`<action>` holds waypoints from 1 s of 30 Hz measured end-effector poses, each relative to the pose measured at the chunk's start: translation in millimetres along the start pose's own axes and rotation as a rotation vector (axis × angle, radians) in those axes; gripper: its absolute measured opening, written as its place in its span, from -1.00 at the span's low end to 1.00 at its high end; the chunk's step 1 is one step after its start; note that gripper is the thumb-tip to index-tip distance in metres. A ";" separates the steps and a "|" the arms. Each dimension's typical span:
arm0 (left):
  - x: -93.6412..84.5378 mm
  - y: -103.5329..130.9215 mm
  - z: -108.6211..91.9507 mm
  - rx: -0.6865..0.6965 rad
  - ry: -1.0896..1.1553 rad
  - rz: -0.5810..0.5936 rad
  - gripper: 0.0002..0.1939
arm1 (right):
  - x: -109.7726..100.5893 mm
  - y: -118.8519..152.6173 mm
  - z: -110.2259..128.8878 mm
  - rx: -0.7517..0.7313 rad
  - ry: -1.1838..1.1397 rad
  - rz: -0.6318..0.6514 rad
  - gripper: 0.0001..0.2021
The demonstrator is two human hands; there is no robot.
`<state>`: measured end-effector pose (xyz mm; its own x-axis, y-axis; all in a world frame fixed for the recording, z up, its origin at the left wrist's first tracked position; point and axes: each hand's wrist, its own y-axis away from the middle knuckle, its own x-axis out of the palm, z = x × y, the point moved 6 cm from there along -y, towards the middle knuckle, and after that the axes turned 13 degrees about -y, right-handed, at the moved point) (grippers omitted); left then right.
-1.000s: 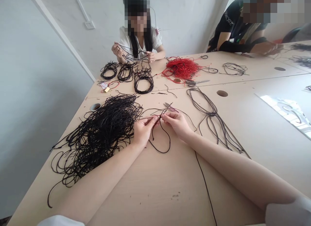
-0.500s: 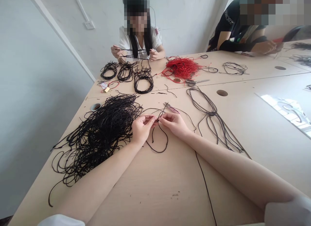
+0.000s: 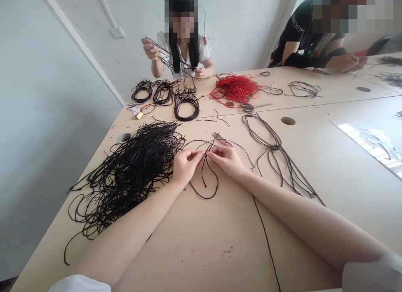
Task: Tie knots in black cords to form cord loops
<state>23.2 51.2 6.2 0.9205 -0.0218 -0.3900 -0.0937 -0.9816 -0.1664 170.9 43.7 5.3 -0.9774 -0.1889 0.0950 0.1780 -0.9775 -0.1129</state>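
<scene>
Thumb and fingers of my left hand (image 3: 188,164) pinch a thin black cord (image 3: 216,184) above the middle of the table. Close beside it, my right hand (image 3: 228,160) pinches the same cord, and the fingertips of both hands nearly meet. From between them a loop and a short end hang down, while other strands stick up behind. Fingers partly hide where the strands cross. Small scissors (image 3: 223,140) lie just behind my right hand. A large heap of black cords (image 3: 138,166) spreads left of my left hand.
A tied black cord bundle (image 3: 274,147) lies to the right. Farther back are coiled black cords (image 3: 186,108), a red cord pile (image 3: 237,89), dark scissors (image 3: 249,107) and a tape roll (image 3: 125,137). Across the table, a person (image 3: 185,53) holds black cords; another person (image 3: 301,41) sits at right.
The short cord end below my fingers has shifted slightly right and hangs straighter. Both hands keep their pinch. The person opposite has raised one hand with the cords.
</scene>
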 end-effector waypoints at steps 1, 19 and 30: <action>0.5 -0.2 -0.1 0.004 0.004 0.006 -0.77 | -0.5 0.2 -0.5 0.005 0.007 -0.008 -0.73; 8.0 0.1 5.0 -0.154 0.386 0.126 -0.87 | -5.5 -5.5 -4.9 -0.016 -0.075 0.029 -0.71; 16.0 -0.6 6.3 -0.254 0.676 0.261 -0.91 | 3.5 -5.9 -1.3 -0.060 -0.345 0.257 -0.81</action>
<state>35.6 52.7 -5.7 0.9201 -0.2895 0.2637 -0.3246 -0.9405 0.1001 166.3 48.9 5.0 -0.8049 -0.4555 0.3804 0.3937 -0.8895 -0.2321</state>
